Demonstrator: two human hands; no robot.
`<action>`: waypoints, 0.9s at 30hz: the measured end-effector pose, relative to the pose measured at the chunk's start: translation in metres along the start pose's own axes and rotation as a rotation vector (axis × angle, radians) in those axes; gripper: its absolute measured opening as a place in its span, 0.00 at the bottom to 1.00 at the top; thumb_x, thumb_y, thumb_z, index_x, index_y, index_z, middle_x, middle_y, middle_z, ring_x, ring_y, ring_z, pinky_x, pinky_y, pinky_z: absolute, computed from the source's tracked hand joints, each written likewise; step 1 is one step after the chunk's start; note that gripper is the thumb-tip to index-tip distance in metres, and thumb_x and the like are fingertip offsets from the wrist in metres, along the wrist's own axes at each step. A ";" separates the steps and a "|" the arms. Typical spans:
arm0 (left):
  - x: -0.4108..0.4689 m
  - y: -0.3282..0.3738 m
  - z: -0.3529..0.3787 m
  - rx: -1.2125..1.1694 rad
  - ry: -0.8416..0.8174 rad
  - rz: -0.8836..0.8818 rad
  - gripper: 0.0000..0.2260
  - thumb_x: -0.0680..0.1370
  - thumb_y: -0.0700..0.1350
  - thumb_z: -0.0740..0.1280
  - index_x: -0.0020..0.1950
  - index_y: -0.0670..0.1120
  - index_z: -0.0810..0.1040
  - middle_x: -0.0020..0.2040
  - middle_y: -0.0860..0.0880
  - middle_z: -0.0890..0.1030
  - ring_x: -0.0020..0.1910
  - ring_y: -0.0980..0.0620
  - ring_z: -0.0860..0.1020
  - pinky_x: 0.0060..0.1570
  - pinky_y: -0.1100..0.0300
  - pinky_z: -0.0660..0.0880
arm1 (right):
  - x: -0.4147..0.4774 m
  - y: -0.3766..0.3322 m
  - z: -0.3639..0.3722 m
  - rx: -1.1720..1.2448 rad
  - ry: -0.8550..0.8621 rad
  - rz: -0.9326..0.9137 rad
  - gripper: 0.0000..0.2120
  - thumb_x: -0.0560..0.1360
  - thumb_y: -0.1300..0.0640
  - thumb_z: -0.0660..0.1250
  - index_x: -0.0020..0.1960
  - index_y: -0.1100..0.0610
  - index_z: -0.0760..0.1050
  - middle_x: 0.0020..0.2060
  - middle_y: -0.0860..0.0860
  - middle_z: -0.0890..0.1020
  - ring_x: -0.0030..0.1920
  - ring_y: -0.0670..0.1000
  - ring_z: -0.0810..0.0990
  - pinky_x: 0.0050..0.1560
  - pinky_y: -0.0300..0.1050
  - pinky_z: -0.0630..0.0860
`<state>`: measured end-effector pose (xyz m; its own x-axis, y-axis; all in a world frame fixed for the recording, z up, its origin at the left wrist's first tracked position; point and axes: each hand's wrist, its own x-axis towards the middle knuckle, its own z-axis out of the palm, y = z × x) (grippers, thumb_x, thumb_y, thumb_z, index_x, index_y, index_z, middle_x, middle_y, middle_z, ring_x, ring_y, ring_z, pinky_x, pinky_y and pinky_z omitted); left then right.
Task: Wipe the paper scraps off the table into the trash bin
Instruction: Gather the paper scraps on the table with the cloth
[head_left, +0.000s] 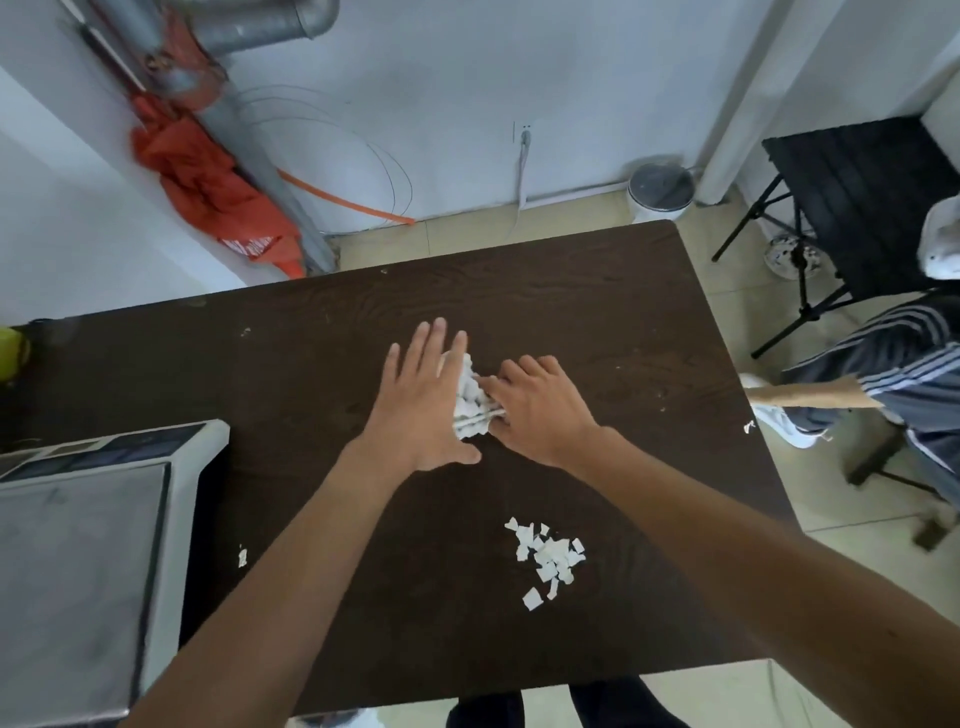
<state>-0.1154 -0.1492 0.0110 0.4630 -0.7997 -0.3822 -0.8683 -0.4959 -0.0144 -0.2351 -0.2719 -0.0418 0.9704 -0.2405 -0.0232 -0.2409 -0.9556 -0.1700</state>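
Observation:
A heap of white paper scraps (470, 397) sits mid-table on the dark wooden table (597, 312), squeezed between both hands. My left hand (421, 400) lies flat with fingers spread, pressing the heap from the left. My right hand (540, 405) is curled, its fingers pushing into the heap from the right. A second loose pile of scraps (548, 556) lies nearer to me, right of centre. Single scraps rest at the near left (242, 557) and at the right table edge (748, 426). A white round trash bin (660, 195) stands on the floor beyond the table's far right corner.
A grey-and-white scale (93, 519) occupies the table's near left. A seated person's striped trousers and arm (883, 374) are just right of the table. A black folding stand (857, 208) is at the far right. Orange cloth and pipes (208, 182) lean on the back wall.

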 end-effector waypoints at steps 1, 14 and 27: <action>0.008 0.012 0.000 0.094 0.018 0.082 0.55 0.69 0.62 0.75 0.82 0.47 0.42 0.82 0.43 0.42 0.81 0.44 0.41 0.77 0.42 0.39 | 0.004 0.004 -0.003 -0.016 0.009 -0.030 0.23 0.75 0.47 0.64 0.67 0.54 0.75 0.56 0.54 0.80 0.60 0.57 0.76 0.65 0.57 0.68; 0.160 0.064 -0.048 0.005 0.336 0.050 0.19 0.79 0.49 0.68 0.67 0.41 0.72 0.61 0.42 0.77 0.59 0.43 0.76 0.54 0.52 0.74 | 0.084 0.171 -0.037 -0.164 0.081 -0.017 0.24 0.75 0.60 0.65 0.70 0.51 0.69 0.63 0.53 0.79 0.68 0.57 0.73 0.70 0.63 0.63; 0.257 0.123 -0.042 0.020 0.377 0.023 0.20 0.78 0.42 0.71 0.68 0.41 0.74 0.62 0.41 0.76 0.59 0.42 0.75 0.56 0.50 0.74 | 0.111 0.273 -0.029 -0.260 -0.024 0.075 0.22 0.78 0.54 0.59 0.71 0.56 0.68 0.65 0.55 0.76 0.66 0.59 0.73 0.70 0.56 0.61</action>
<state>-0.0951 -0.4301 -0.0498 0.4736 -0.8806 -0.0157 -0.8805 -0.4731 -0.0291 -0.1942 -0.5645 -0.0618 0.9489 -0.3115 -0.0499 -0.3062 -0.9475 0.0919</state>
